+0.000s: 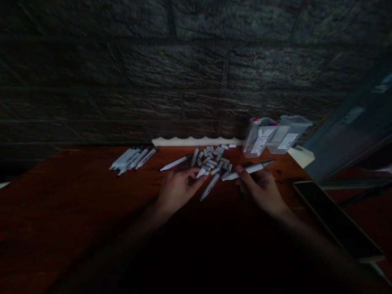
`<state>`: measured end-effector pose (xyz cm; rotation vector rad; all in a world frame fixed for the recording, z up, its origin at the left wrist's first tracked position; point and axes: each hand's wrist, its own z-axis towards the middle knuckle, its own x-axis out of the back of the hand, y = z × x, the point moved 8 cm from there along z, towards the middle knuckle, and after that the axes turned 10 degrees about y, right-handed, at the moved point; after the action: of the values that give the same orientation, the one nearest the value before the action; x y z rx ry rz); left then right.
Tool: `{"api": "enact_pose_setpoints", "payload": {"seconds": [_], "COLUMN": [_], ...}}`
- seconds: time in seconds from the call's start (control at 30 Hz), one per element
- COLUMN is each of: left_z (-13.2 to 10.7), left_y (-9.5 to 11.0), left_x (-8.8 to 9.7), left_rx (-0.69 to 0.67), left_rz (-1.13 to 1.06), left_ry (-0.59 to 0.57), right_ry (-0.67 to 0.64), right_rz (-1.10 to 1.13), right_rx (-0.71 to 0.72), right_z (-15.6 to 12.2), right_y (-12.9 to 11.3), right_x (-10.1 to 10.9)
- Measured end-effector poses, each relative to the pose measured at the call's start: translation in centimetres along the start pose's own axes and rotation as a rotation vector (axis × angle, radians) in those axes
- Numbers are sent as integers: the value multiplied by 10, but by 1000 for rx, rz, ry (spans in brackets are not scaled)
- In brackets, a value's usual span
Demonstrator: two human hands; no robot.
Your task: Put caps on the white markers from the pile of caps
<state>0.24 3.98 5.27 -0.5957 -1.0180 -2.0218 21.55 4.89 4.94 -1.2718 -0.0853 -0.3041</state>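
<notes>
A white marker with a dark end point(253, 168) lies slantwise in my right hand point(263, 187), whose thumb presses on its barrel. Between the thumb and forefinger of my left hand point(178, 187) is a small white marker cap point(201, 172). This hand is at the near left edge of a heap of loose caps point(211, 157) with coloured ends. An uncapped-looking marker point(210, 187) lies between my hands, and another marker point(174, 163) rests just beyond my left hand. The lighting is dim, so fine detail at the fingertips is unclear.
Several markers point(131, 159) lie side by side at the left. Two clear plastic boxes with labels stand at the back right; the nearer box point(259, 136) holds some items, beside the other box point(289, 132). A phone point(337, 220) lies at the right edge. Behind the table rises a brick wall point(183, 73).
</notes>
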Motion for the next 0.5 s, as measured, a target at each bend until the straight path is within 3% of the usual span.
{"api": "enact_pose_setpoints", "payload": {"seconds": [0.23,0.5], "left_z": [0,-2], "left_y": [-6,7], "left_x": [-5,-6], "left_rx": [4,-91], "left_rz": [199,-74], "left_ry": [-58,-71], "right_ry": [7,-74], "right_rz": [23,145], "right_rx": [23,51], "right_z": [4,1], "right_y": [3,-3], "right_x": [-1,-5]}}
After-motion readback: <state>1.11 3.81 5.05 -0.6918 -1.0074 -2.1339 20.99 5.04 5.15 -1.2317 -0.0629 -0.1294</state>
